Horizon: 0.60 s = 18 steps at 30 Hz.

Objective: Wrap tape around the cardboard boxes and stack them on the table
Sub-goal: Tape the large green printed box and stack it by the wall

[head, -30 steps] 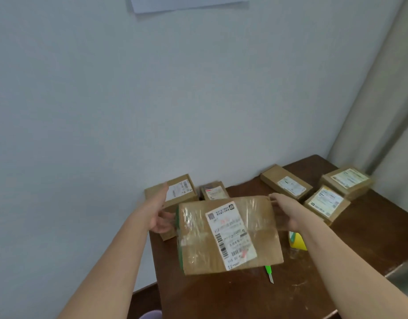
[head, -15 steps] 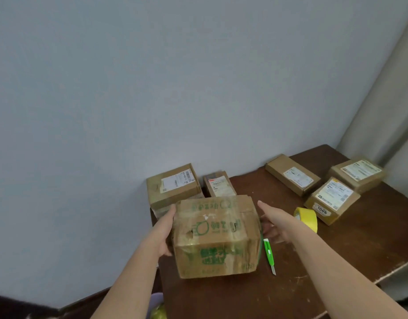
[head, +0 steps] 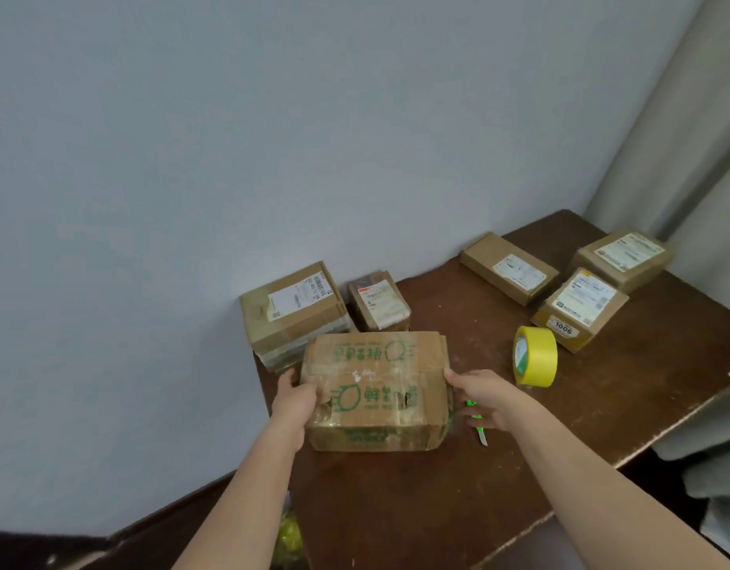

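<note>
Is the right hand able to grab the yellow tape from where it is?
Probably yes. The yellow tape stands on the table just beyond the right hand, with nothing between them.

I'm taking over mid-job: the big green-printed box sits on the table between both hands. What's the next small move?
Probably let go with the right hand and reach for the yellow tape roll, standing on edge just right of the box. The left hand can steady it.
</note>
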{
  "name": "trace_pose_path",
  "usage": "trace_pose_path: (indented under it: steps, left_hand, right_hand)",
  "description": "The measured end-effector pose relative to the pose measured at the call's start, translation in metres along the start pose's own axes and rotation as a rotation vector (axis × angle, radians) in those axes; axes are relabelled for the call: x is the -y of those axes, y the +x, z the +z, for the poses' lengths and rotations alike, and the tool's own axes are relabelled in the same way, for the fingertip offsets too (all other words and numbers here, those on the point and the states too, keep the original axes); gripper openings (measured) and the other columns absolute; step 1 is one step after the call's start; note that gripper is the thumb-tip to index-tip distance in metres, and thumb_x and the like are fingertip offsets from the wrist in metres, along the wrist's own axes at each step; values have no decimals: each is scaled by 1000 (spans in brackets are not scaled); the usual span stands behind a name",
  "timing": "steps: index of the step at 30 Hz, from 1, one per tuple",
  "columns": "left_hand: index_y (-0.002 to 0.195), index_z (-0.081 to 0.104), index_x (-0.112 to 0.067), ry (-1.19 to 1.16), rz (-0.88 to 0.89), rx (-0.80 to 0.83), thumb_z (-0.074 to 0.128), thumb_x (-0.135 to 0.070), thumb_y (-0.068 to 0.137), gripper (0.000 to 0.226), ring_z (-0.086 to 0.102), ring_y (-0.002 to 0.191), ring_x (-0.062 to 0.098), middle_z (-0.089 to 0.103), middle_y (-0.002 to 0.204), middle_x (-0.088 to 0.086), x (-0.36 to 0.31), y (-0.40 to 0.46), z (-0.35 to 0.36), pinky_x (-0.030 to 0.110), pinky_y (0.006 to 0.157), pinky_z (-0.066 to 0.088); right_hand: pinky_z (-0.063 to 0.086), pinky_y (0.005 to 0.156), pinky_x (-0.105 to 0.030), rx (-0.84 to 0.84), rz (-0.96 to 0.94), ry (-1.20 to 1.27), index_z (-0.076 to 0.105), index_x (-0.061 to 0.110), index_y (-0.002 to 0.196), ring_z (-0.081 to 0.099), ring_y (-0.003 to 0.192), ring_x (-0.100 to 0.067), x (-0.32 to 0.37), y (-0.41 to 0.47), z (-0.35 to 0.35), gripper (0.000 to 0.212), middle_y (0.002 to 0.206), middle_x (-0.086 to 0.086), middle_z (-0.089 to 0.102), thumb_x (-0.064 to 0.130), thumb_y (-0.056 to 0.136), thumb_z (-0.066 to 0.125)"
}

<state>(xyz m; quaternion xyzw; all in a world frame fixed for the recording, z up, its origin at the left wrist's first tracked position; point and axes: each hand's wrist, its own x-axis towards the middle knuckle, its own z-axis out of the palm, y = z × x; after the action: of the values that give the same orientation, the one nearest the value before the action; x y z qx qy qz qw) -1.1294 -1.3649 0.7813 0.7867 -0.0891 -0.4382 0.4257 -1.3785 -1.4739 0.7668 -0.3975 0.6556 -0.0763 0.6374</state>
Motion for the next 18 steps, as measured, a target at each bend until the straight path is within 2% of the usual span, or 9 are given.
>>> trace_pose_path:
  steps: [2,4,5,7,9,12,14,16,18]
  left_hand:
    - [140,41,-16,196,104,-197,58,-30,94,50,54,113,35,40,140,16,-9,0,9,46,93,52]
    - [127,51,-13,298,287,-274,57,-29,94,37,54,113,33,43,132,12,-24,-11,22,50,97,49]
    - [122,54,-14,301,382,-236,55,-25,95,29,55,112,28,47,127,8,-32,-20,29,46,95,51]
    - [117,57,-17,358,528,-108,50,-19,99,19,57,104,14,55,114,-1,-41,-39,47,26,80,51]
    - [110,59,-21,440,616,28,49,-19,101,14,56,90,3,59,105,-7,-46,-59,67,12,63,43]
    - [99,62,-27,544,710,224,50,-20,100,13,62,83,5,64,96,-8,-43,-83,107,20,67,49]
    - [95,63,-27,565,701,348,50,-18,100,16,66,78,6,67,90,-9,-36,-93,134,19,69,52]
    - [94,64,-24,563,659,444,50,-15,99,17,68,76,6,69,89,-6,-30,-95,164,12,67,50]
    - [92,63,-25,597,591,473,51,-16,99,17,68,79,10,68,91,-4,-23,-85,195,19,73,53]
  right_hand:
    - [47,74,-34,-123,-52,105,61,13,106,66,95,-30,-6,8,-8,19,98,-7,58,31,101,58]
    - [48,72,-35,-296,-113,163,59,12,123,64,91,-30,-12,17,-24,28,95,-7,59,24,98,59]
    - [51,77,-38,-361,-119,185,57,11,128,64,93,-32,-14,21,-34,34,97,-8,60,21,95,60]
    - [54,89,-45,-436,-94,205,56,9,131,65,102,-38,-25,34,-56,40,105,-13,61,17,91,59]
    - [57,88,-48,-466,-53,232,54,8,130,67,97,-40,-34,38,-73,41,110,-18,62,13,89,56]
    - [50,64,-34,-525,-40,248,52,9,131,64,78,-33,-42,41,-94,45,112,-20,63,8,86,55]
    - [46,68,-33,-557,-37,207,51,7,137,61,88,-32,-44,49,-108,51,118,-19,61,6,86,58]
    - [45,76,-33,-497,-39,148,49,6,141,57,96,-29,-43,57,-121,55,127,-18,59,5,88,62]
    - [46,75,-30,-385,-48,51,52,6,137,54,96,-26,-41,68,-137,54,127,-17,59,4,85,69]
